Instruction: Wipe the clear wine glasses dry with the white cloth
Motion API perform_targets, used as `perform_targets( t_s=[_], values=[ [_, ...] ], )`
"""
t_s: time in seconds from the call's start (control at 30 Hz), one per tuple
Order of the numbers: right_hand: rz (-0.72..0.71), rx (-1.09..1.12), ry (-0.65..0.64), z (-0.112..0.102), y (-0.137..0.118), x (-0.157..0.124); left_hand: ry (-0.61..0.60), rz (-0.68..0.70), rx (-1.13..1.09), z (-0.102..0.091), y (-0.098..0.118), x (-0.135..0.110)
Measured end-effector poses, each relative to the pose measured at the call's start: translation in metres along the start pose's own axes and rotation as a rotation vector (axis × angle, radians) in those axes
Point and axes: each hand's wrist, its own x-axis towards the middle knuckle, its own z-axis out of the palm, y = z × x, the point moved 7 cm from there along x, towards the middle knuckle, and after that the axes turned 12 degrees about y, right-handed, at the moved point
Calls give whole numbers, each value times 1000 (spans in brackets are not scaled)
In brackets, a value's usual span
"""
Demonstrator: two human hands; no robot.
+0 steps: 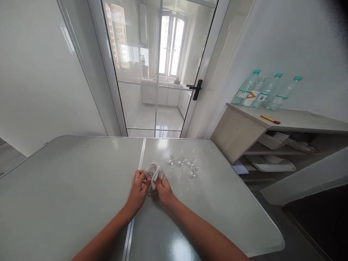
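Near the middle of the table (81, 195), a small stemmed glass (152, 190) is between my hands, with its round foot showing below. A white cloth (153, 170) is bunched over its bowl and hides most of it. My left hand (140, 186) closes on the glass from the left side, fingers curled. On the right, my right hand (164, 189) presses the cloth against the glass with thumb and fingers. Whether the foot touches the tabletop I cannot tell. Several clear stemmed glasses (181, 164) stand upright just to the right and beyond.
A glass door (154, 108) with a black handle (196, 89) lies behind the table. On the right, a wooden shelf unit (239, 127) bears several clear plastic bottles (280, 96) and a yellow-and-red stick-like object (270, 119). A metal strip (141, 154) divides the tabletop.
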Motion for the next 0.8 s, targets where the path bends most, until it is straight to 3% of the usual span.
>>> perform_targets(
  t_s=[0.2,0.33,0.47,0.57,0.63,0.73,0.8],
  values=[
    [23,-60,-125,8,6,3,-14,-31,-50,-3,-6,4],
    [67,-84,-158,4,13,7,-16,-177,-342,-5,-9,6],
    [310,83,-363,14,27,-7,-44,-389,-658,-4,-9,6],
    [425,155,-457,21,26,-17,-36,-428,-709,-5,-9,7],
    [329,3,-436,21,20,-16,15,-388,-667,-8,-9,8],
    [-3,-435,-225,11,1,-6,98,-302,-545,-14,-8,8],
    [-114,-577,-125,8,-7,-6,102,-281,-525,-16,-6,7]
  ],
)
